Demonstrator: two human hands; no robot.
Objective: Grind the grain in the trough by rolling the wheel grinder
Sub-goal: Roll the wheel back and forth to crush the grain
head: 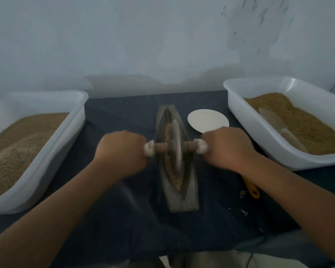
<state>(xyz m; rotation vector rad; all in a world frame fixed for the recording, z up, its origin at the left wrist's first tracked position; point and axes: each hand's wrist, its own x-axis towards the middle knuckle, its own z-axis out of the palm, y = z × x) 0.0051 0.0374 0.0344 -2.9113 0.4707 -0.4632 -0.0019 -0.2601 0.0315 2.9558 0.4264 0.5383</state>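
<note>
Grey boat-shaped trough sits mid-table. Its long axis runs away from the person, with the far tip leaning a touch left. The wheel grinder stands on edge in the groove about halfway along, axle lying crosswise. The left hand and right hand are each curled tight around 1 end of the axle. Grain lines the groove. The left tub and right tub, both holding tan meal, flank it.

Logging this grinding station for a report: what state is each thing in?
Wheel grinder: upright in the trough
Trough: holding grain
Left hand: grips left handle
Right hand: grips right handle
Left tub: heaped with fine brown material
Right tub: filled, scoop half buried
</note>
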